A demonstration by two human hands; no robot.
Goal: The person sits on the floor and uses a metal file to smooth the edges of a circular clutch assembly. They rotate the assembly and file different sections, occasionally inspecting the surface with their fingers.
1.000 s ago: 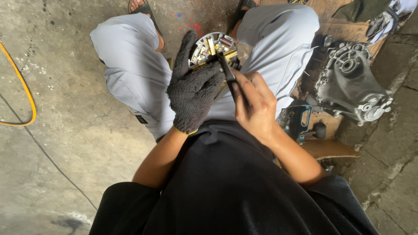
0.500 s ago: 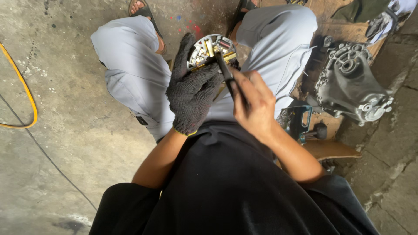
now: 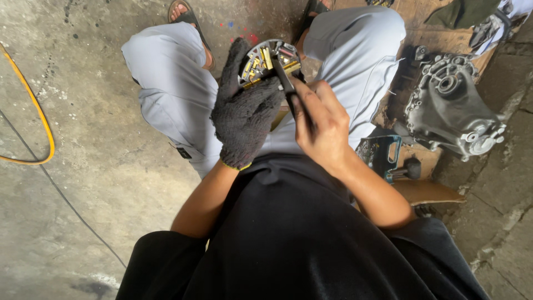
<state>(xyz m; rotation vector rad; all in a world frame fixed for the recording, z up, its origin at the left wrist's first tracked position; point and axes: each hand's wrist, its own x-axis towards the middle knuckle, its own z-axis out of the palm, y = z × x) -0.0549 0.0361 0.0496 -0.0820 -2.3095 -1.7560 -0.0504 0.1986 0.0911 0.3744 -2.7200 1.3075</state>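
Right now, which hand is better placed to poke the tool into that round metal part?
Probably the right hand: it holds the dark tool, tip on the round part. The gloved left hand just holds the part.

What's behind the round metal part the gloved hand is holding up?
Behind the round part, between the pale grey trouser legs, lies stained concrete floor. The gloved left hand covers its lower half; the right hand holds a dark tool against it.

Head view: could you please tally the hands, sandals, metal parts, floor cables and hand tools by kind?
Hands: 2, gloved left hand, bare right hand
Sandals: 2
Metal parts: 2, round brush plate, grey cast housing
Floor cables: 2, yellow, thin black
Hand tools: 1, dark tool
Total: 9
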